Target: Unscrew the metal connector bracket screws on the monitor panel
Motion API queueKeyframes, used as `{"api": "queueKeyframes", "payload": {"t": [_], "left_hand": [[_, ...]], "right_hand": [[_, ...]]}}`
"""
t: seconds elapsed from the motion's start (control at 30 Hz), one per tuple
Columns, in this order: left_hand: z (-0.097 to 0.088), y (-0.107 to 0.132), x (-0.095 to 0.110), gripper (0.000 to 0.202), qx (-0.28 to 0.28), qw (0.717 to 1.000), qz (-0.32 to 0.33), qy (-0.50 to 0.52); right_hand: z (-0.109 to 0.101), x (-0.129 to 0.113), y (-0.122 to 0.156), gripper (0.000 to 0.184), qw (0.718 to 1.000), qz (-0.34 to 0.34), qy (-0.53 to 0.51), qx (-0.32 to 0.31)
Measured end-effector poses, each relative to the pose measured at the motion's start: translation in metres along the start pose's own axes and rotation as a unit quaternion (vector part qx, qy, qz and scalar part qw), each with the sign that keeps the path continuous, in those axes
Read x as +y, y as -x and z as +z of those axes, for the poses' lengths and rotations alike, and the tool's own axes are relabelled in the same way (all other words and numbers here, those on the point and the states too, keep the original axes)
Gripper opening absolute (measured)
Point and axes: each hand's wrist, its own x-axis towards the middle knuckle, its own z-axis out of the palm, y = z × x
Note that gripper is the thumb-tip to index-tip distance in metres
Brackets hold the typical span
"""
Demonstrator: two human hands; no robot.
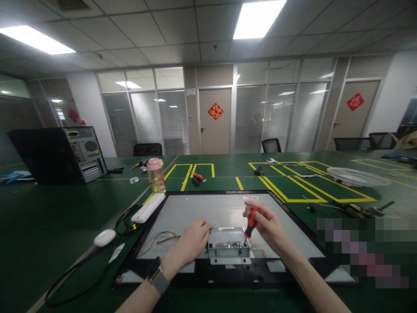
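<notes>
A monitor lies face down on the green table, its grey metal back showing inside a black frame. A small metal board cover sits near its lower middle. My right hand grips an orange-and-black screwdriver, tip down on the cover's right side. My left hand has its fingers curled, resting against the cover's left edge; a watch is on that wrist. Thin coloured wires run across the panel left of my left hand.
A white power strip and a white mouse-like device with black cables lie left of the monitor. Behind stand a pink-lidded bottle, a computer case, loose tools and a white fan grille. Office chairs line the far edge.
</notes>
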Motion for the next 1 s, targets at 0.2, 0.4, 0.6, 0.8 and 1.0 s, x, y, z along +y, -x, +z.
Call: {"api": "queueKeyframes", "payload": {"t": [0.2, 0.4, 0.6, 0.8, 1.0], "left_hand": [[0.0017, 0.0001, -0.0015, 0.03, 0.004, 1.0, -0.001, 0.008], [-0.0034, -0.0001, 0.0038, 0.028, -0.011, 1.0, -0.011, -0.007], [-0.0045, -0.0005, 0.0044, 0.029, -0.014, 1.0, -0.009, -0.006], [-0.003, -0.0002, 0.0023, 0.027, -0.009, 1.0, -0.006, -0.001], [-0.0007, -0.0007, -0.0004, 0.029, -0.009, 1.0, -0.003, 0.0]], "right_hand": [[0.0026, -0.0012, -0.0014, 0.027, 0.999, 0.022, -0.034, 0.003], [0.001, 0.0021, -0.0017, 0.025, 0.999, 0.019, -0.028, 0.015], [0.0031, 0.0017, -0.0007, 0.028, 0.997, 0.034, -0.068, -0.006], [0.0021, 0.0017, -0.0014, 0.022, 0.998, 0.026, -0.06, 0.003], [0.0027, 0.0, -0.0004, 0.031, 0.999, 0.037, -0.038, -0.002]]}}
